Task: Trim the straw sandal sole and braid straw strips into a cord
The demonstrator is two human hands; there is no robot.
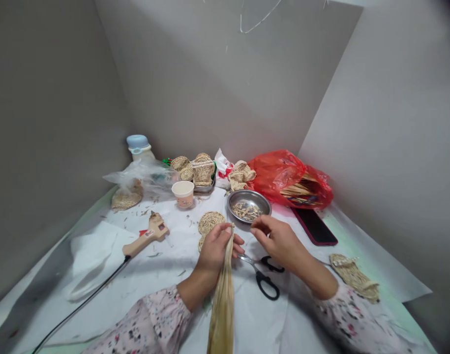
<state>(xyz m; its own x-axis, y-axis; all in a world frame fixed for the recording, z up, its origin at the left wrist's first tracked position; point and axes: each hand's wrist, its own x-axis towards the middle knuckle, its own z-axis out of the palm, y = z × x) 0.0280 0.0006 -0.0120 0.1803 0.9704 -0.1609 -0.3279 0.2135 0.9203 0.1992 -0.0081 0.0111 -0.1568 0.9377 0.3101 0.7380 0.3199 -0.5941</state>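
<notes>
Tan fibre (224,300) hung pinched in the left hand (215,246); the right hand (278,241) curled half-closed (hold unclear). Slack pinching risked slippage.

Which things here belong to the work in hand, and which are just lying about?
Likely in the work:
- dried plant strip, in the left hand
- black-handled scissors
- coiled woven disc
- glue gun
- metal bowl of scraps

Likely just lying about:
- smartphone
- disposable cup
- blue-capped bottle

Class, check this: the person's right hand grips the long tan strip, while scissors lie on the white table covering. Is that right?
No: the head view shows the left hand gripping the long tan strip, not the right hand. The scissors do lie on the white table covering.
</notes>
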